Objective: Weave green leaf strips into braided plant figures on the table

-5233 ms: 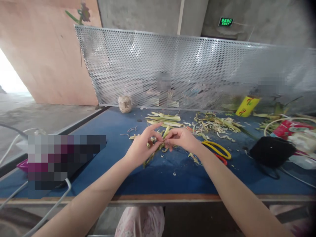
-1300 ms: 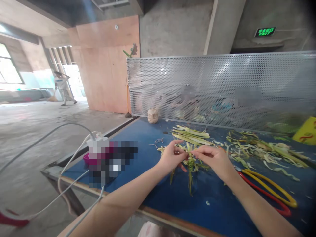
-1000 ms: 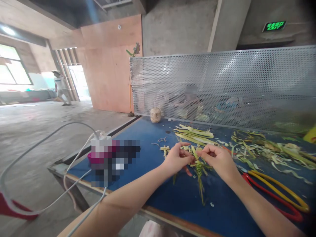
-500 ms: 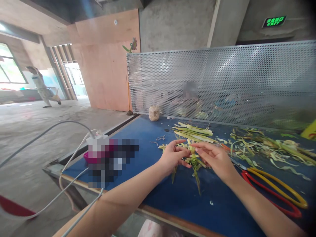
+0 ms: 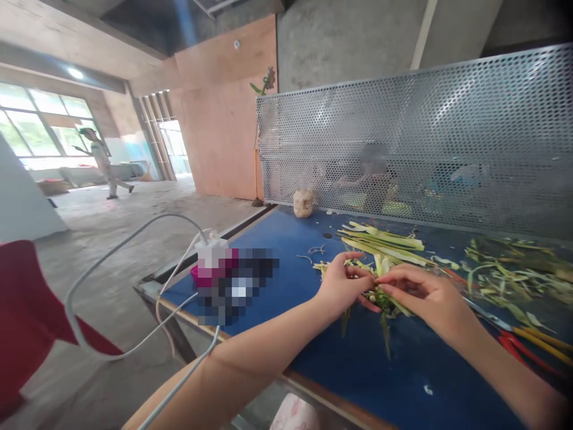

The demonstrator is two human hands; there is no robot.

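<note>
Both hands work over the blue table point(image 5: 286, 233) on a small bundle of yellow-green plant strips point(image 5: 382, 264), with darker green ends hanging below. My left hand point(image 5: 342, 283) is closed around the bundle's left side, thumb and fingertips against it. From the right, my right hand point(image 5: 425, 292) pinches the bundle's middle between thumb and fingers. Fingers hide the pinched part. Just beyond the hands lie long flat pale-green strips point(image 5: 385, 240). Shears with red and yellow handles point(image 5: 544, 346) rest beside my right forearm, partly out of view.
Plant trimmings point(image 5: 505, 278) are scattered at right. A perforated metal screen point(image 5: 403, 131) edges the table's back, near a beige rounded lump point(image 5: 303, 203). At left are a magenta container point(image 5: 201, 276) and looping cables point(image 5: 120, 239). A person point(image 5: 102, 161) walks farther away; a red chair point(image 5: 27, 322) stands nearby.
The view has turned left, so things appear farther right. My right fingers have come in closer on the bundle. The person in the background is still walking.
</note>
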